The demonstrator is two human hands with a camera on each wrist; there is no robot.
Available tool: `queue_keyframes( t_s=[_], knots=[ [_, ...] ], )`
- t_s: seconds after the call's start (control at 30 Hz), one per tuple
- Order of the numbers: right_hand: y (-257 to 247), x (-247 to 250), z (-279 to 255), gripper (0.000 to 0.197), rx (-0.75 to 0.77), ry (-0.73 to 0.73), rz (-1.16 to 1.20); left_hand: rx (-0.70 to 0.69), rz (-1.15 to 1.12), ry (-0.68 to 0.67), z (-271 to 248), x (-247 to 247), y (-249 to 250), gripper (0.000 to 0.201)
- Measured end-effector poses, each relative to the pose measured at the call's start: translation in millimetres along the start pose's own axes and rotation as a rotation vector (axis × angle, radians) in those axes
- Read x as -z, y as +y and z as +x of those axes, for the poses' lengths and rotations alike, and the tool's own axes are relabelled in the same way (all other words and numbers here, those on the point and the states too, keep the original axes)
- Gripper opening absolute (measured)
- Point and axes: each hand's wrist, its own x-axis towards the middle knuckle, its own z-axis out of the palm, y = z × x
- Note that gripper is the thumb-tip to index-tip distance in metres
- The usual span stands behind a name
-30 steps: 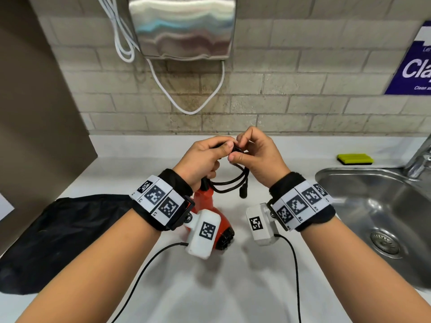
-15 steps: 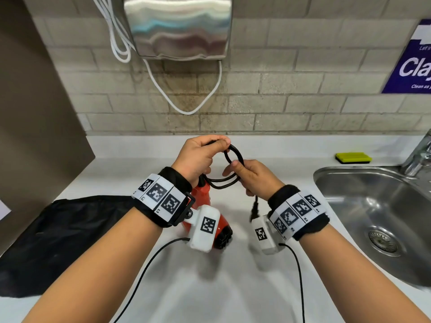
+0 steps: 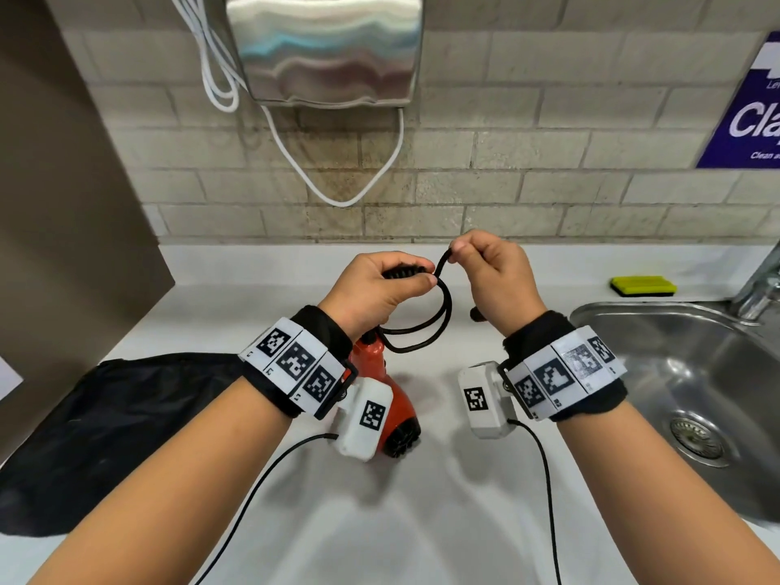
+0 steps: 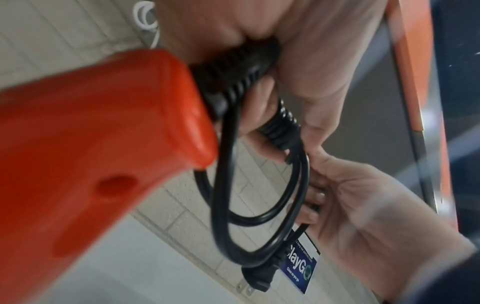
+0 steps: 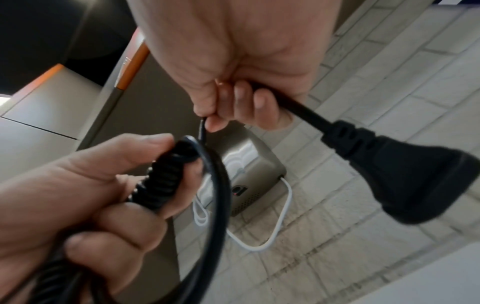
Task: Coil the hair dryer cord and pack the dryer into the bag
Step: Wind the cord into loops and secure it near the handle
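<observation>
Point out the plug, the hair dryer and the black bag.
plug (image 5: 415, 174), right wrist view, on its black body.
hair dryer (image 3: 396, 411), head view, on the orange barrel near the rear grille.
black bag (image 3: 126, 432), head view, on the middle of the fabric.

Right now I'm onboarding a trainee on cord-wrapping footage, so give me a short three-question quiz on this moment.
1. True or false: the black bag already holds the hair dryer.
2. Which hand grips the gathered loops of the cord? A) left hand B) right hand C) neither
3. Fill in: the plug hangs from the ___ hand.

Key: 1 false, the dryer hangs over the counter beside the bag; 2 A; 3 right.
</observation>
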Motion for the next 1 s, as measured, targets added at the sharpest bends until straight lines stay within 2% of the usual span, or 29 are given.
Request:
queue_keyframes(
  t_s=[0.17,0.27,0.37,0.43,0.6,0.67,0.8,0.87,0.93,1.0],
  knots=[
    [-8,-10,-4,0.022,0.082,0.046,0.072,-0.027,0.037,-0.038,-3,-3,4,0.027],
    [-10,-13,-6,0.02,0.096,0.045,0.094,-0.025,0.031,-0.07,-7,-5,7,0.024],
    [-7,-11,-7,0.019,0.105,0.018,0.044,0.009,-0.017,-0.023,-6,-3,7,0.015],
    [-1,-9,-6,0.017,0.087,-0.014,-0.036,0.037,-0.052,0.031,-4,0,4,0.006],
    [31,-2,-11,0.012,-0.016,-0.184,-0.345,0.03,-0.094,0.105,0,6,2,0.01],
    [41,1,-16,0.013,-0.075,-0.231,-0.38,0.028,-0.12,0.114,1,8,1,0.014],
    [42,5,-18,0.013,-0.099,-0.178,-0.384,0.077,-0.179,0.136,1,9,-4,0.012],
    [36,4,-16,0.014,-0.065,-0.111,-0.314,0.079,-0.203,0.154,2,8,-5,0.013],
    [26,2,-15,0.022,-0.035,-0.023,-0.111,0.074,-0.214,0.171,2,8,-5,0.015],
    [14,-1,-15,0.029,0.024,-0.003,0.094,0.075,-0.219,0.176,3,8,-6,0.015]
  ],
)
